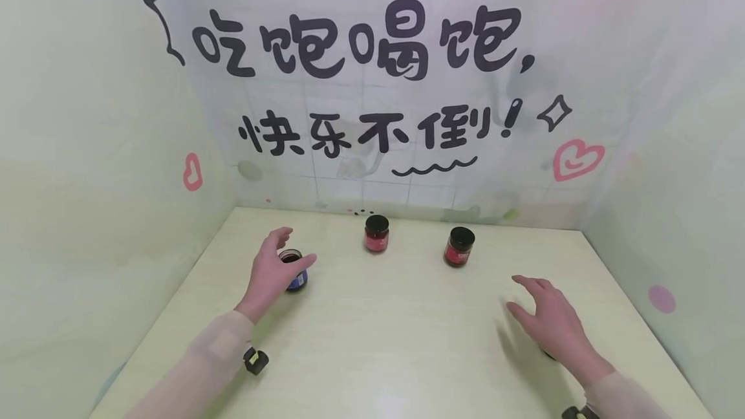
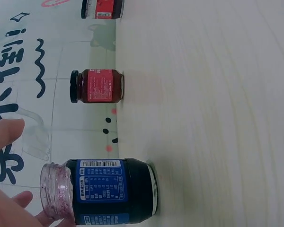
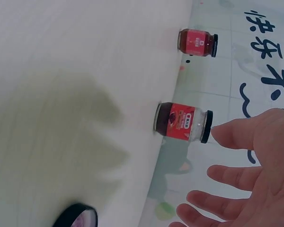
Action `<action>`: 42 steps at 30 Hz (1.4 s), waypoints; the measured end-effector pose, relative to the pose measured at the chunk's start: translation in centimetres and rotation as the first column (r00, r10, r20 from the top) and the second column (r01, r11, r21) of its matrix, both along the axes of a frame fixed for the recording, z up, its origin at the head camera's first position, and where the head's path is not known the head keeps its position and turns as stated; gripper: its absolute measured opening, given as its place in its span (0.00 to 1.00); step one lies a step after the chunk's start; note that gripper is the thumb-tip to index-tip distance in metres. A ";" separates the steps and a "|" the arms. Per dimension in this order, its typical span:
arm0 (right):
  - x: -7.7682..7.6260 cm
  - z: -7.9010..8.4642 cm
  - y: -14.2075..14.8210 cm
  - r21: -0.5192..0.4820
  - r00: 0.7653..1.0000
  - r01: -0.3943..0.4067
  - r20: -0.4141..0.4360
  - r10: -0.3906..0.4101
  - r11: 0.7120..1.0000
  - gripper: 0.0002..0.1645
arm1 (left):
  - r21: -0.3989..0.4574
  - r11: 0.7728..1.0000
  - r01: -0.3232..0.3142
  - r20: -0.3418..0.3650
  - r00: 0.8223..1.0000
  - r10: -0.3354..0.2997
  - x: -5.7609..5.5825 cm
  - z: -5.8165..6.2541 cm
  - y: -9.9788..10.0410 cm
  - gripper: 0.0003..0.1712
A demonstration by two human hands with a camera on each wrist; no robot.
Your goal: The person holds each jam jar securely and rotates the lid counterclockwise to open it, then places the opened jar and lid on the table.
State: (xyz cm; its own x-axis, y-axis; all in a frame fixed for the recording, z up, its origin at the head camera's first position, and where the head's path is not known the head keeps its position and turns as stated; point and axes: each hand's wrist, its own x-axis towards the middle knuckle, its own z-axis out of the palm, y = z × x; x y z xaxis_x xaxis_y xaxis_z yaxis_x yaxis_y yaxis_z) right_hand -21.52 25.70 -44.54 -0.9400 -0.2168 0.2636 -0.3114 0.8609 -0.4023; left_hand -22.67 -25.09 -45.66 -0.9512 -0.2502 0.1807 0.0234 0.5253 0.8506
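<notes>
At the left of the table stands an uncapped glass jar (image 1: pixel 298 280) with a blue label and dark contents; its bare, stained neck shows in the left wrist view. My left hand (image 1: pixel 272 275) is at the top of this jar, thumb apart from the fingers and some fingertips behind the neck. On the right, my right hand (image 1: pixel 555 325) hovers above the table with its fingers spread and nothing in them. Under it lies a black jar lid (image 3: pixel 87 218), stained inner side facing up, mostly hidden by the hand in the head view.
Two capped jars with red labels stand farther back, one jar (image 1: pixel 377 235) near the rear edge and another jar (image 1: pixel 460 248) to its right. A printed fabric wall (image 1: pixel 372 193) closes off the back of the pale table (image 1: pixel 378 335), with more fabric at both sides.
</notes>
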 end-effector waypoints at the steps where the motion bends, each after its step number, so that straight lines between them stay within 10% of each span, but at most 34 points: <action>1: -0.1 0.0 -0.2 -0.006 1.000 0.000 0.002 0.000 1.000 0.32 | -0.011 1.000 -0.005 -0.005 1.000 0.005 0.0 0.0 0.0 0.52; 24: -1.8 1.0 -4.9 -0.114 1.000 -0.020 -0.004 0.020 0.993 0.30 | -0.040 0.999 -0.037 -0.125 0.992 0.032 0.1 0.8 2.1 0.46; 42: -3.9 2.2 -8.0 -0.194 0.999 -0.041 -0.006 0.041 0.980 0.30 | -0.123 0.986 -0.115 -0.309 0.948 0.073 -0.4 1.4 4.6 0.41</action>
